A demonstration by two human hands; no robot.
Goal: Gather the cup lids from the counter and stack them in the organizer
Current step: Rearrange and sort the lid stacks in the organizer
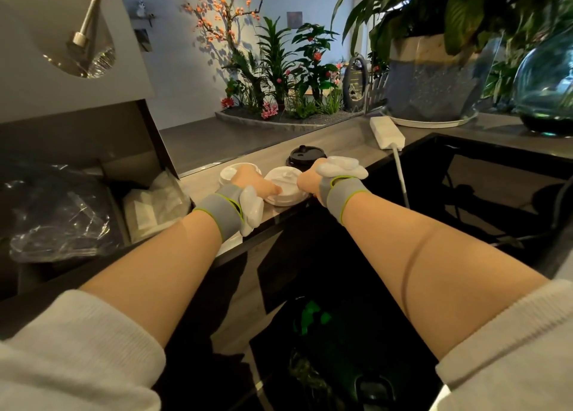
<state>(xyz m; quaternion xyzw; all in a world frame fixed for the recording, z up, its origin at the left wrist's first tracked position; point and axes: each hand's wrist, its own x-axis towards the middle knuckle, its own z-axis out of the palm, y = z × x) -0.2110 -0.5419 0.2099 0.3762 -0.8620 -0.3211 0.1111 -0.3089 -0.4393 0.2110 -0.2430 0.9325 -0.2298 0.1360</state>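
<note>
So the big grey counter is running across the whole shot, with a planter bed of fake flowers sitting at the back and a huge potted plant off to the right next to a white power strip. On the left, the organizer is looking like a dark compartmented bin with clear plastic wrap and a bag of white paper stuff in it, but I'm not spotting any lids stacked in there, so I'm guessing the job is barely getting started. Three lids are still sitting out near the counter's front edge: a white lid in the middle, another white lid just left of it, and a black lid behind. The left hand is reaching over the left lid with its thumb touching the middle one, and I can't tell if it's actually grasping anything. The right hand is sitting at the middle lid's right rim, fingers hidden behind a white wrist device, so can't tell there either. The organizer's far-left side is getting cut off too.
</note>
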